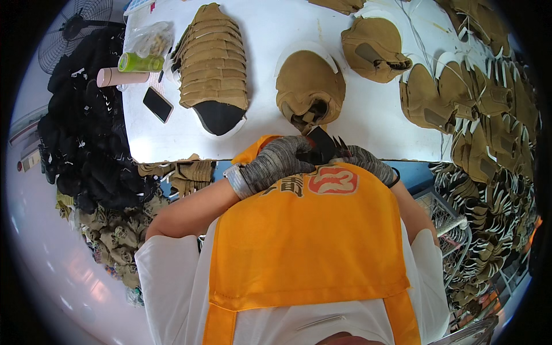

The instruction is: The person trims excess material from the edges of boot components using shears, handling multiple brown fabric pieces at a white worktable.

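Note:
At the near edge of the white table [264,138], my left hand [279,156], in a grey knitted glove, is closed on a black flat piece [323,144] of what looks like cloth or lining. Close by on the right, my right hand [365,160], also gloved, is closed around a small dark tool with pointed tips [340,141], perhaps thread snips; the orange apron partly hides its fingers. Just beyond the hands sits a brown shoe upper [310,77] with a white edge, its gathered end toward me. I cannot tell whether the black piece joins it.
A row of overlapping brown uppers [213,63] lies at the left, near a phone [158,105], a pink cylinder [118,77], a green roll [141,62] and a plastic bag [150,40]. Another upper [374,49] and piled uppers [437,95] fill the right. Black pieces [86,126] heap beside the table.

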Tool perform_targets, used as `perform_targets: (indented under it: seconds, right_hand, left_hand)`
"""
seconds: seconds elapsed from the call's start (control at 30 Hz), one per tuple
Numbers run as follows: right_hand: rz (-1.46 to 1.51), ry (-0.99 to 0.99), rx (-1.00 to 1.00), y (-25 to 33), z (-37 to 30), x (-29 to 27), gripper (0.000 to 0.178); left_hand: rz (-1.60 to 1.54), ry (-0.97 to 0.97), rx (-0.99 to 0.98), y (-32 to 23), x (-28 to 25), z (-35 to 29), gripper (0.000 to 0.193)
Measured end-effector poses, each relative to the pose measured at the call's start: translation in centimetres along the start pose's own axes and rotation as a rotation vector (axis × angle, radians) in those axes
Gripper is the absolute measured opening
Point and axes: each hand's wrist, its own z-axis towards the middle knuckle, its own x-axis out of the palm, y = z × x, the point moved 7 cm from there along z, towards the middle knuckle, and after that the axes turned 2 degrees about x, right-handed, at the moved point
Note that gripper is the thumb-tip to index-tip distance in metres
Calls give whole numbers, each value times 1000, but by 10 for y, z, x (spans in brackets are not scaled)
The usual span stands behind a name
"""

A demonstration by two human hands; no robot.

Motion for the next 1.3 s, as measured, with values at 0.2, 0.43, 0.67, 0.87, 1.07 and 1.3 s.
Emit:
perform_targets:
  seconds: [0.2, 0.43, 0.67, 0.87, 1.07, 1.3]
  right_hand:
    - [-171, -154, -175, -15, 1, -4, 19]
    - [172, -172, -2, -16, 3, -3, 20]
    - [-306, -516, -233, 40, -10, -20, 28]
    - [-352, -411, -318, 88, -8, -3, 34]
    - [-193, -84, -79, 71, 10, 13, 46]
    - [90, -138, -121, 52, 13, 15, 45]
  left_hand:
    - [14, -90, 44, 19, 2, 5, 44]
    - [93, -110, 201, -30, -27, -25, 32]
    - [363, -236, 282, -22, -26, -39, 30]
    - [230, -167, 108, -27, -26, -33, 31]
    - [-25, -1, 74, -12, -25, -25, 43]
    - [67, 114, 24, 0, -39, -17, 30]
